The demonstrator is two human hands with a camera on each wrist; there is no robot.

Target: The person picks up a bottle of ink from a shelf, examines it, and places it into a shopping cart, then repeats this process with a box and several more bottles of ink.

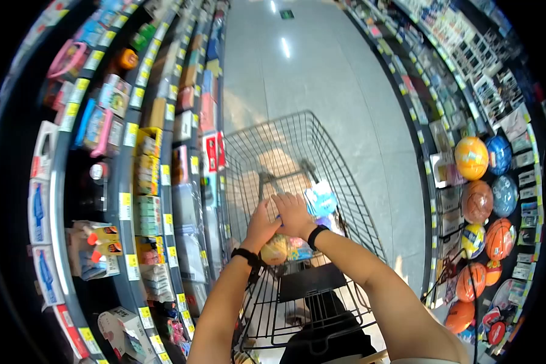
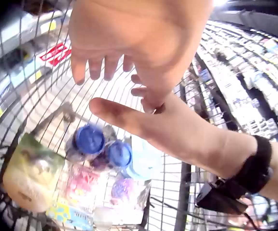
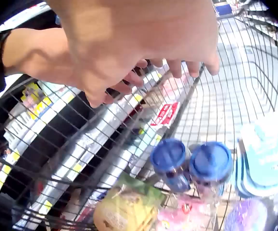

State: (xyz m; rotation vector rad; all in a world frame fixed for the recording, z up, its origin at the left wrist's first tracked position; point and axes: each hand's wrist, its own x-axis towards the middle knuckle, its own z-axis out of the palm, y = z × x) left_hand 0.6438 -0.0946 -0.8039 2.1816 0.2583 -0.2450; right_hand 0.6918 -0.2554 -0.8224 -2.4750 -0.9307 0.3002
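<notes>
My left grip [image 1: 262,226] and right grip [image 1: 293,215] hang loose, empty; dipping carelessly could topple a clear, blue-lidded cylindrical jar [image 3: 211,167].

- Left hand [image 2: 134,36] and right hand [image 3: 146,33]: each cut off atop its own wrist view.
- Blue-lidded jars [image 3: 210,166]: mostly hidden beneath them, head view.
- Light-blue package [image 3: 269,163]: lettering too blurred.

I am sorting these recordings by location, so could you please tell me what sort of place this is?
Most likely a supermarket or general store aisle: price labels run in rows along the stocked shelves, basketballs are on display, and a wire shopping cart holds packaged goods.
</notes>
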